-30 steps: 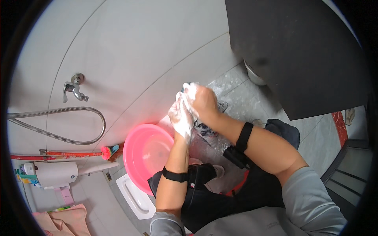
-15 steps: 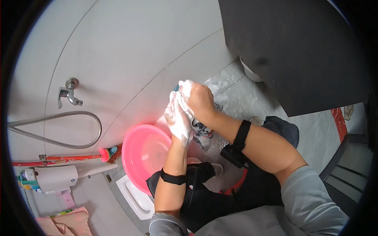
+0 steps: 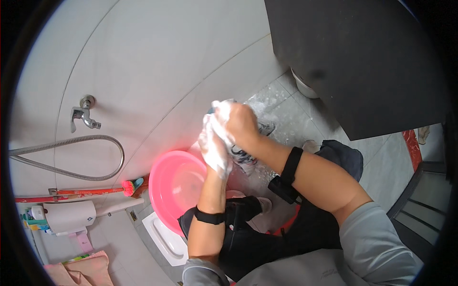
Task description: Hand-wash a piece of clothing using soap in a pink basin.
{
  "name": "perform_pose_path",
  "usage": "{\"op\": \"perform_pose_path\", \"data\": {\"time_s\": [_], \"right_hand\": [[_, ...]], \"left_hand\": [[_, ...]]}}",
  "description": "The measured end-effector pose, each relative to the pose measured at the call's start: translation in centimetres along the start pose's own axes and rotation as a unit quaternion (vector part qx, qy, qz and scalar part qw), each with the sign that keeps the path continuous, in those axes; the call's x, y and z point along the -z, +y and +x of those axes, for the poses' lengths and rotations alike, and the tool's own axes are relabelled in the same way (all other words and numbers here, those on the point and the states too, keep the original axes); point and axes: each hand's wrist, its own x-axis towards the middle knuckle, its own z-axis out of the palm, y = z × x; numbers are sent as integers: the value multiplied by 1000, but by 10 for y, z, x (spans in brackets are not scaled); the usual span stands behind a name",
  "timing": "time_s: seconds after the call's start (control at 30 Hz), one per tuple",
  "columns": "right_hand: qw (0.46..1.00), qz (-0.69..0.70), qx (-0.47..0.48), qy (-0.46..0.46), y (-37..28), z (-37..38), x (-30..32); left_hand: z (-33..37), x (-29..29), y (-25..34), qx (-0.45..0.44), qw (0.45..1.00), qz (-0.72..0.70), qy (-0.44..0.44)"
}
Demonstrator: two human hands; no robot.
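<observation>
My left hand (image 3: 213, 151) is coated in thick white foam, its fingers closed at the top against my right hand. Bent into a fist, my right hand (image 3: 242, 125) has foam across its fingers. Both are pressed together on a soapy cloth (image 3: 223, 106), mostly hidden by suds and fingers, with a bluish-dark bit at its upper left. Below and behind the hands is black-and-white patterned fabric (image 3: 245, 161); whether it joins the held cloth cannot be made out.
A pink basin (image 3: 160, 190) stands left of my left forearm, beside a white squat toilet (image 3: 162, 243). A tap (image 3: 86, 117) and metal hose (image 3: 95, 137) are on the left wall. A dark panel (image 3: 353, 66) fills the upper right. The floor tiles (image 3: 276, 107) are wet and sudsy.
Both hands have shifted slightly, my right fist rolling a little down and left against the left hand. The patterned fabric beneath has shifted slightly. Hold on the cloth continues.
</observation>
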Motion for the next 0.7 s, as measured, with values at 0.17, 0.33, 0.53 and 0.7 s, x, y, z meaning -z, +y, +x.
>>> {"op": "perform_pose_path", "data": {"time_s": [0.17, 0.33, 0.53, 0.7], "right_hand": [[991, 91, 92, -8, -38, -29, -13], [999, 34, 25, -3, -10, -16, -9], [998, -3, -38, -54, -4, -3, 3], [982, 77, 171, 28, -21, -38, -18]], "left_hand": [[53, 98, -24, 119, 895, -307, -302], [14, 28, -9, 11, 992, -96, -75], [-3, -3, -14, -106, 990, 42, 84], [26, 47, 2, 232, 927, -220, -198]]}}
